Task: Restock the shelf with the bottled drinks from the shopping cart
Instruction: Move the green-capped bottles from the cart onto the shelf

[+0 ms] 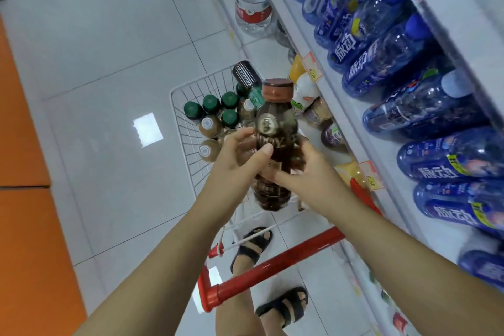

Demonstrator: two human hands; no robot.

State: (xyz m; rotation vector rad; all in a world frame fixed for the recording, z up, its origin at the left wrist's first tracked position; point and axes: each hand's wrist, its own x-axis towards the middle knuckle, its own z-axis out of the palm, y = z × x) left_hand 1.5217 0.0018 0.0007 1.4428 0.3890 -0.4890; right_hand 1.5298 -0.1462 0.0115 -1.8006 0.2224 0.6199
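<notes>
We note a dark brown bottle (275, 144) with brown cap, green-capped bottles (211, 103), blue shelf bottles (381, 63), red cart handle (272, 267).

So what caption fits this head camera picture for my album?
Both hands, left hand and right hand, lift a dark brown plastic drink bottle above the white wire shopping cart.

Head camera looks steeply down, close over the shopping cart (191, 117).
</notes>
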